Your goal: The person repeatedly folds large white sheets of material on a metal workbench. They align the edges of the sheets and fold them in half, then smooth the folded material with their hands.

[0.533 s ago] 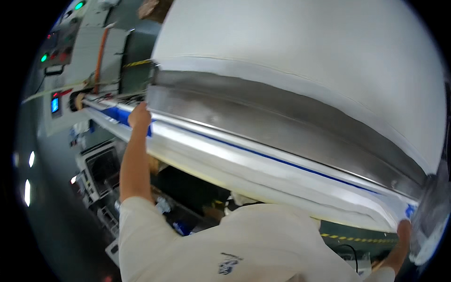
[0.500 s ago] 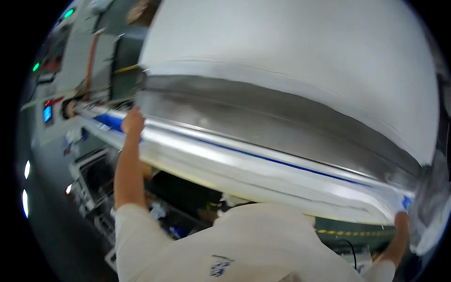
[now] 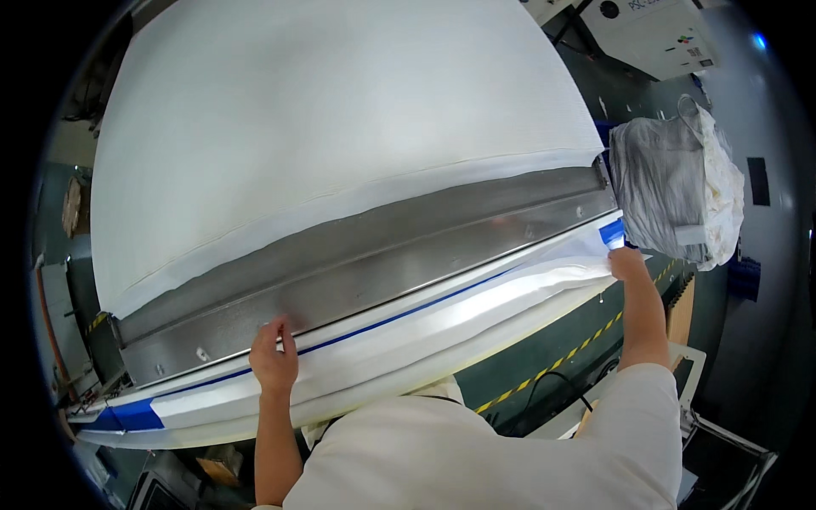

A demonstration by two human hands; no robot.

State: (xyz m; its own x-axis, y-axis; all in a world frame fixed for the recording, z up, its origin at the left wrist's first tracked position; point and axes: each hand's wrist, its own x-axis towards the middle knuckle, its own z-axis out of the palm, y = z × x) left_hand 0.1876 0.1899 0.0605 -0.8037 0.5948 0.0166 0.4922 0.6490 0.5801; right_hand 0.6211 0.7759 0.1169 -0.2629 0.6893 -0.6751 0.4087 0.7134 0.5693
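glossy white sheet (image 3: 391, 336) alongside metal plate (image 3: 408, 259); left hand (image 3: 274, 361) loosely curled, right hand (image 3: 627, 263) pinching sheet; grey sack (image 3: 654, 187) right of plate.

Hazard tape (image 3: 578, 348) and machine cabinet (image 3: 653, 41) show a workshop.

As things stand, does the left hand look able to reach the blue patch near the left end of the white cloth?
Probably yes. The blue patch lies uncovered, and nothing visible blocks the way along the white cloth from the left hand, though the distance is hard to judge.
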